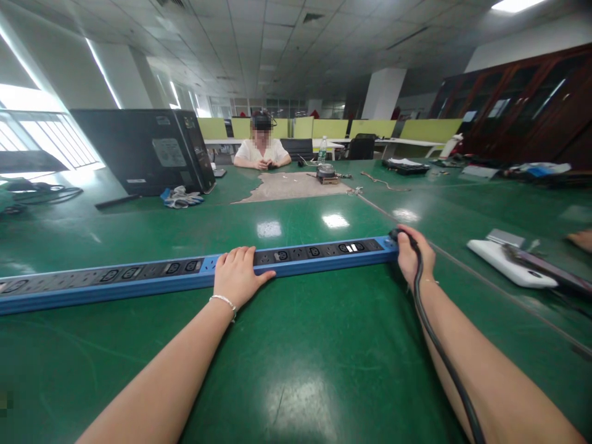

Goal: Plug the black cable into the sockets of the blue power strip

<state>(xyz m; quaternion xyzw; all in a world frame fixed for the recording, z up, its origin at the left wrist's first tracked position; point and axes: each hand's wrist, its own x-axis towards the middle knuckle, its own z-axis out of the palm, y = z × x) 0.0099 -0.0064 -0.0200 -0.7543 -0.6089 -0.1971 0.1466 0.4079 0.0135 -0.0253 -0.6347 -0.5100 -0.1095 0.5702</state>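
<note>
A long blue power strip [300,269] with black sockets lies across the green table, running out of view on the left. My left hand [238,275] holds it near the middle, fingers over the top and thumb along the front side. At the strip's right end, my right hand [413,258] is closed around the end of a black power cord [419,290], against the strip. The cord hangs down along my right forearm. My right palm hides part of the cord's end, so its joint with the strip cannot be made out.
Beyond the strip stand a black computer case [152,151], work gloves [182,197] and a brown sheet [296,187] on the green table [314,357]. A white device [509,262] lies at right, near another person's hand [580,239]. A person [261,148] sits opposite, near a bottle [322,150].
</note>
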